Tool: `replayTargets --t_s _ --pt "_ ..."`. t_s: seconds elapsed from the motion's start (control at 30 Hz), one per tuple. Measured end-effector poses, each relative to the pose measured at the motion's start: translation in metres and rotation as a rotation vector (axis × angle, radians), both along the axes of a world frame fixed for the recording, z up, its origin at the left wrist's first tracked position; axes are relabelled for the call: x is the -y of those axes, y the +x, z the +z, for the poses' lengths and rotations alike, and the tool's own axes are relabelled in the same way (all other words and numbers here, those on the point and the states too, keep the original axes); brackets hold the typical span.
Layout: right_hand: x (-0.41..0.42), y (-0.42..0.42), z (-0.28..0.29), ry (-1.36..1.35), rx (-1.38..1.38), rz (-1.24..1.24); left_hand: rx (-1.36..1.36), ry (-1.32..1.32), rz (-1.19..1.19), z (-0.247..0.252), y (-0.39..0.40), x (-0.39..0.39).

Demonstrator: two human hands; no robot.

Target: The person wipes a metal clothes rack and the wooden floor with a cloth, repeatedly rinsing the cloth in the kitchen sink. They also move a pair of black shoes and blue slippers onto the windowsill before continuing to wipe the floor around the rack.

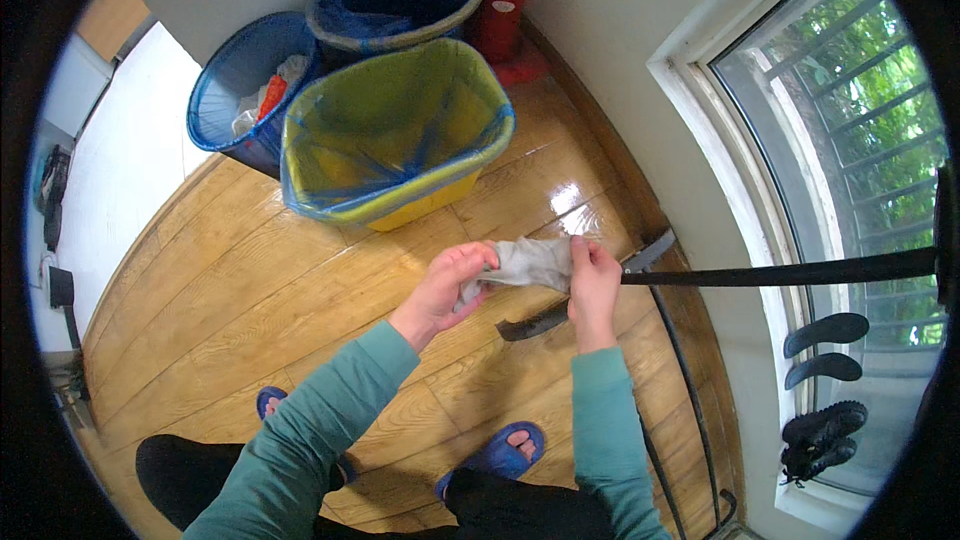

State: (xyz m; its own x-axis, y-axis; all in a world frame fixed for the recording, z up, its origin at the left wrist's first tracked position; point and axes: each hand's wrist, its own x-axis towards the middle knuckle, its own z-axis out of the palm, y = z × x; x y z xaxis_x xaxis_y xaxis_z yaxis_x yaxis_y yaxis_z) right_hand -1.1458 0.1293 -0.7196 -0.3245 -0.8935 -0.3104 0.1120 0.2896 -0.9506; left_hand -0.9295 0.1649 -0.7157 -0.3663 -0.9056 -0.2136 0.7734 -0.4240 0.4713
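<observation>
A crumpled light grey cloth [531, 262] is stretched between my two hands above the wooden floor; its exact kind is hard to tell. My left hand [448, 283] grips one end, with part of the cloth showing below the thumb. At the other end, my right hand [595, 283] pinches it between thumb and fingers. Beyond the hands stands a yellow rectangular bin [427, 206] with a translucent blue liner, and no rubbish shows inside it. A black metal stand [780, 268] reaches in from the right, partly behind my right hand.
Behind the yellow bin are a blue bin [217, 105] holding rubbish and a dark-lined round bin [396, 40]. A red fire extinguisher [504, 7] stands by the wall. Black shoes [821, 435] and insoles [825, 334] lie on the windowsill at right. My feet wear blue slippers [499, 454].
</observation>
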Motion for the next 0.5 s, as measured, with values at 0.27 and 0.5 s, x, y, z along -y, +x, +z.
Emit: replayTargets --t_s 0.27,0.5 --pt "0.006 0.0 0.041 0.326 0.536 -0.002 0.696 0.119 0.141 -0.042 -0.003 -0.013" --pt "0.134 -0.013 0.01 -0.267 -0.696 -0.015 0.913 0.132 0.05 -0.083 0.03 -0.061"
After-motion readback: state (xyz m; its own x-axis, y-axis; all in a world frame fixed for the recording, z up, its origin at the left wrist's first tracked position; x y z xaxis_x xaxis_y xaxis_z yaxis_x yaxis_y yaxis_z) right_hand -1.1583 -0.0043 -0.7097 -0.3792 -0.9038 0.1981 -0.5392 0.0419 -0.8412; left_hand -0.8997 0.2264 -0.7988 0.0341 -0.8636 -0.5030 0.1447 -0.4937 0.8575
